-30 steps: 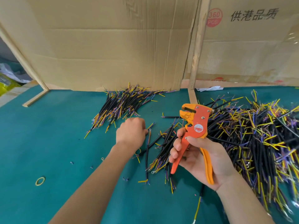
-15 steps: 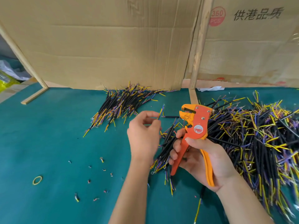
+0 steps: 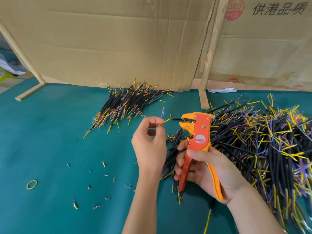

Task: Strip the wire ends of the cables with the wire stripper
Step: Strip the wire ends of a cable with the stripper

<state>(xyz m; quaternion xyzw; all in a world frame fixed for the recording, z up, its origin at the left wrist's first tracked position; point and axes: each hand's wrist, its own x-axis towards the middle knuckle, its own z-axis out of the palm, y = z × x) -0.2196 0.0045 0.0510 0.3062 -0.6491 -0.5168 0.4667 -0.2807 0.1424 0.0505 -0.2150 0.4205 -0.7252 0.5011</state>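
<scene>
On the green surface (image 3: 42, 132) at your far left lie a yellow rubber band (image 3: 31, 184) and a scatter of cut-off terminal bits (image 3: 103, 163), with a small heap of cables (image 3: 125, 105) behind them against the cardboard. A second ago your left hand (image 3: 149, 146) was down on the surface picking from the loose cables; now it is raised, fingers curled, pinching the yellow wire (image 3: 164, 122) of one short cable between thumb and fingertip. That cable's black sheath runs right toward the open mouth of the wire stripper (image 3: 196, 130), and its tip looks to be at or just inside the jaws. Your right hand (image 3: 207, 168) is wrapped around the orange handles, which stand spread and unsqueezed. So the pick is done and the feed is under way; the squeeze is what remains for this piece. Farther right, the big tangle of cables (image 3: 261, 141) waits.
</scene>
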